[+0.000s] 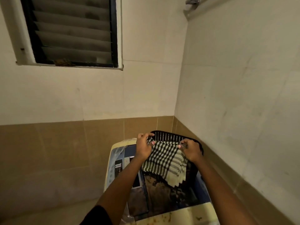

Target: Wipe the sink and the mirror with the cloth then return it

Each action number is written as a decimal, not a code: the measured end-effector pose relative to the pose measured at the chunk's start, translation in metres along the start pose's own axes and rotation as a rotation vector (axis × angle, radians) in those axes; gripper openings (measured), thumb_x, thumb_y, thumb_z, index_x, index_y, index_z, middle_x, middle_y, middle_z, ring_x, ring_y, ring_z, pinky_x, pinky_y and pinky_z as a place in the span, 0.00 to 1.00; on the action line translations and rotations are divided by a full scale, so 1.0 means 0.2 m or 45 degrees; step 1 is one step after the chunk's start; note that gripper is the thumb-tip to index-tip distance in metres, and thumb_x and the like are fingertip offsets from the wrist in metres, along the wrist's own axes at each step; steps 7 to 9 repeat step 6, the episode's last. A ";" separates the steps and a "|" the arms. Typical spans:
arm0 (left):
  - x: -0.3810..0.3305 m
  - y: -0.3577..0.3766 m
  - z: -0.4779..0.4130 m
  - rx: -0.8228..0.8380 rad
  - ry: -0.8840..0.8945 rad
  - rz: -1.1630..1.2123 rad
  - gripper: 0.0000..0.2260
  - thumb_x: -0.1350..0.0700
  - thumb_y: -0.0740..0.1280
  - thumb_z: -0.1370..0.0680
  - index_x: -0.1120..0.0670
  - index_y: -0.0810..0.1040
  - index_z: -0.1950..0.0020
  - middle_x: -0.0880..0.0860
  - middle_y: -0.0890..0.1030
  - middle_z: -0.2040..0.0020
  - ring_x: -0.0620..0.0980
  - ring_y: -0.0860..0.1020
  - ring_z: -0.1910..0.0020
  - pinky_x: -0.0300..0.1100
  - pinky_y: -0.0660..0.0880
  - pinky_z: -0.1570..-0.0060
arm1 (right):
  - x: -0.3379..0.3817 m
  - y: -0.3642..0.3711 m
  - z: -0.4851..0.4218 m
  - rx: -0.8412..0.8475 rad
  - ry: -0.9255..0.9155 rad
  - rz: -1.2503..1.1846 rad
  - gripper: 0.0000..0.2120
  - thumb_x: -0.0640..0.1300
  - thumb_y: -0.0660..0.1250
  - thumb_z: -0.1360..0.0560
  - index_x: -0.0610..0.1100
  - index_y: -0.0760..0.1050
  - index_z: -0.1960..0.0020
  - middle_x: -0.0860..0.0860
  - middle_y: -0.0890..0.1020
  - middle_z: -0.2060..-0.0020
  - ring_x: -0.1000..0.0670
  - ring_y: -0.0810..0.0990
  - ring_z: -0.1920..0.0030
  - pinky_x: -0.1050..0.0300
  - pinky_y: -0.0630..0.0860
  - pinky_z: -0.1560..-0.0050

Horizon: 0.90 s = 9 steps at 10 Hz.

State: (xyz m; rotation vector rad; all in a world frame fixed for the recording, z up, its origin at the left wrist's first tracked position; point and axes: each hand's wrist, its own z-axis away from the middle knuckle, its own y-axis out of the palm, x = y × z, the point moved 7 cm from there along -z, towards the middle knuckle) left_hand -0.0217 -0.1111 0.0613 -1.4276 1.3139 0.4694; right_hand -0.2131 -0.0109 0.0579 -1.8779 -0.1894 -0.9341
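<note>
1. Cloth (164, 161), checked black and pale, hangs stretched between both hands over a black perforated basket (168, 136) that sits on top of a washing machine (116, 153) in the corner of a tiled room.
2. Left hand (143, 147) pinches the cloth's upper left corner; its fingers (151, 142) are curled and pressed onto the fabric edge.
3. Right hand (190, 150) pinches the upper right corner in the same way, fingers closed on the hem, so the top edge runs nearly taut from one hand to the other.
4. Below that edge the cloth falls in loose folds, its lower end draping over the near side of the basket and toward the dark open area of the machine top.
5. Neither sink nor mirror is in view; only a louvred window (71, 31), cream walls and a brown tile band show.
6. Progress, as a judgement: this is either the pick-up of the cloth before any wiping or the return of it afterwards, and the picture alone does not settle which. The cloth looks unsoiled and not visibly wet, though that is too fine to be sure of.
7. If it is the start, both wiping steps and the return remain; if the end, only laying the cloth down and letting go is left.
</note>
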 end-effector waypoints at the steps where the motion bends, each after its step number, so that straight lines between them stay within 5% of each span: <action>1: 0.04 0.10 0.01 0.340 0.160 -0.102 0.10 0.52 0.70 0.26 0.50 0.80 0.45 0.55 0.75 0.39 0.52 0.70 0.37 0.49 0.61 0.31 | -0.09 0.06 0.01 0.125 0.061 0.028 0.09 0.43 0.66 0.24 0.38 0.77 0.49 0.41 0.82 0.51 0.44 0.79 0.49 0.60 0.68 0.56; 2: 0.12 0.19 0.10 0.747 0.218 -0.602 0.17 0.45 0.72 0.30 0.46 0.78 0.42 0.51 0.76 0.37 0.52 0.62 0.33 0.58 0.52 0.30 | -0.11 0.07 0.06 0.204 0.020 0.102 0.16 0.54 0.63 0.24 0.42 0.76 0.47 0.43 0.82 0.51 0.47 0.78 0.52 0.55 0.72 0.52; 3: 0.13 0.22 0.14 0.766 0.269 -1.040 0.17 0.50 0.70 0.28 0.51 0.77 0.40 0.53 0.78 0.40 0.52 0.62 0.32 0.60 0.44 0.30 | -0.03 0.13 0.17 0.454 -0.071 0.047 0.32 0.73 0.62 0.37 0.50 0.75 0.45 0.50 0.81 0.50 0.52 0.79 0.51 0.54 0.75 0.47; 4: 0.11 0.21 0.16 0.597 0.291 -1.200 0.12 0.52 0.65 0.25 0.52 0.78 0.44 0.52 0.80 0.45 0.54 0.67 0.34 0.63 0.42 0.29 | -0.01 0.23 0.26 0.615 -0.218 0.498 0.24 0.64 0.69 0.33 0.51 0.75 0.44 0.51 0.81 0.48 0.49 0.78 0.46 0.49 0.72 0.43; 5: 0.07 0.20 0.19 0.537 0.292 -1.329 0.14 0.51 0.65 0.24 0.51 0.77 0.40 0.52 0.80 0.42 0.54 0.66 0.32 0.65 0.39 0.29 | 0.01 0.23 0.29 0.496 -0.308 0.815 0.16 0.53 0.67 0.26 0.45 0.75 0.44 0.44 0.80 0.46 0.43 0.78 0.45 0.51 0.74 0.48; 6: 0.06 0.17 0.21 0.537 0.242 -1.403 0.18 0.54 0.64 0.24 0.53 0.71 0.34 0.53 0.74 0.34 0.55 0.61 0.28 0.66 0.39 0.29 | 0.03 0.23 0.31 0.442 -0.315 0.896 0.13 0.48 0.65 0.24 0.44 0.73 0.43 0.43 0.79 0.44 0.41 0.77 0.43 0.49 0.73 0.46; 9: 0.06 0.17 0.21 0.537 0.242 -1.403 0.18 0.54 0.64 0.24 0.53 0.71 0.34 0.53 0.74 0.34 0.55 0.61 0.28 0.66 0.39 0.29 | 0.03 0.23 0.31 0.442 -0.315 0.896 0.13 0.48 0.65 0.24 0.44 0.73 0.43 0.43 0.79 0.44 0.41 0.77 0.43 0.49 0.73 0.46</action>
